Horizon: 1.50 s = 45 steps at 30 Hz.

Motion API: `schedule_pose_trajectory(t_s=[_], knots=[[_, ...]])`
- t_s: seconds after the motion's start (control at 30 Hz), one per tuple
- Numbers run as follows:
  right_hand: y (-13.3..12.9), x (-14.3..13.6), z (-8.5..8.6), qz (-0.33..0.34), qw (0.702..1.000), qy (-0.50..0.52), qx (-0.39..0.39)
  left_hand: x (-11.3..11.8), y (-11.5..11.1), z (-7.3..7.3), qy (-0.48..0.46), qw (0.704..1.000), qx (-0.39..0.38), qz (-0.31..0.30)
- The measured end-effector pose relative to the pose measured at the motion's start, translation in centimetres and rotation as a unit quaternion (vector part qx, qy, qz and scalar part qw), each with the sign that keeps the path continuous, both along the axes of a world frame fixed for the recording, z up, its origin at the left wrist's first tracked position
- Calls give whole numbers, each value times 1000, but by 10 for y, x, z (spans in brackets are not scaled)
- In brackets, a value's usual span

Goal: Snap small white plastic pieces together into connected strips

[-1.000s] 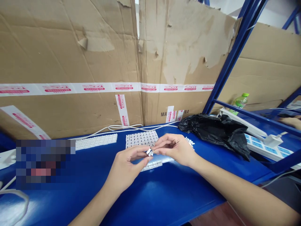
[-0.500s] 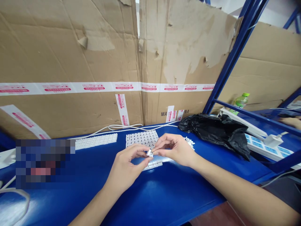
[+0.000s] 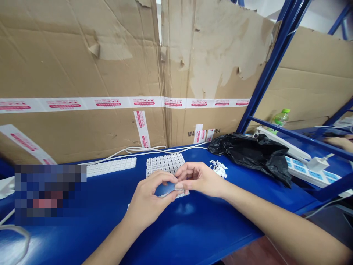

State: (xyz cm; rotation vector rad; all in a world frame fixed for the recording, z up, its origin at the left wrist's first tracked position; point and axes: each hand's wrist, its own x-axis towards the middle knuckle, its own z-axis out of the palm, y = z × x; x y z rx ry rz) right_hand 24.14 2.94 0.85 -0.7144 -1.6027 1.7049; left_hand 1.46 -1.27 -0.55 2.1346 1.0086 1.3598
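My left hand [image 3: 149, 200] and my right hand [image 3: 200, 179] meet fingertip to fingertip above the blue table. Both are closed in a pinch on one small white piece, which the fingers now hide almost wholly. Behind them lie rows of small white pieces with dark marks [image 3: 162, 163], set close together in a block. A shorter row of white pieces [image 3: 182, 194] is partly covered by my fingers. To the right of my right hand is a loose heap of tiny white parts [image 3: 220, 169].
Another white block of rows [image 3: 111, 166] lies at the back left, beside a pixelated patch. A black plastic bag [image 3: 248, 152], a power strip [image 3: 298, 167] and a bottle [image 3: 280, 118] are at the right. Cardboard [image 3: 124, 73] and a blue frame post [image 3: 271, 66] stand behind.
My fingertips have closed in around the small white piece, which showed plainly between them before. My right hand has moved slightly lower, uncovering more of the loose heap.
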Motion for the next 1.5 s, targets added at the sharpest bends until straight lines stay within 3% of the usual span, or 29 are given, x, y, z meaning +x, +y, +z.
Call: schedule_pose_trajectory(t_s=[0.2, 0.3, 0.37, 0.47, 0.63, 0.67, 0.7, 0.8, 1.0, 1.1, 1.23, 1.27, 1.37, 1.4, 1.43, 1.5], knots=[[2, 2, 0, -30, 999, -7, 30, -5, -2, 2, 37, 998, 42, -5], [16, 11, 4, -116, 987, -14, 106, -12, 0, 6, 53, 997, 54, 21], [33, 24, 8, -221, 957, -30, 184, -18, 2, 9, 48, 996, 57, 40], [61, 59, 14, -402, 861, -95, 296, -25, 5, 11, 44, 996, 47, 62], [89, 133, 26, -636, 611, -235, 409, -29, 9, 12, 41, 995, 47, 83], [90, 143, 27, -663, 580, -238, 409, -29, 9, 12, 41, 994, 50, 87], [90, 150, 27, -669, 573, -238, 410, -30, 10, 12, 43, 993, 53, 91], [87, 150, 23, -633, 599, -245, 425, -34, 12, 13, 56, 992, 56, 101], [78, 101, 10, -394, 736, -284, 472, -50, 13, 21, 58, 982, 44, 172], [69, 82, 16, -271, 787, -294, 470, -59, 13, 28, 59, 976, 22, 210], [43, 72, 31, -176, 828, -294, 444, -81, -1, 36, 149, 962, -35, 227], [34, 71, 32, -155, 842, -293, 426, -88, -7, 37, 163, 957, -44, 234], [1, 67, 25, -90, 946, -226, 214, -110, -32, 32, 201, 945, -92, 240], [-9, 65, 20, -72, 966, -201, 147, -115, -42, 28, 214, 944, -102, 229], [-19, 64, 14, -69, 974, -189, 106, -119, -50, 25, 220, 945, -111, 217], [-33, 60, 2, -101, 971, -194, 95, -123, -66, 17, 224, 944, -129, 207]])
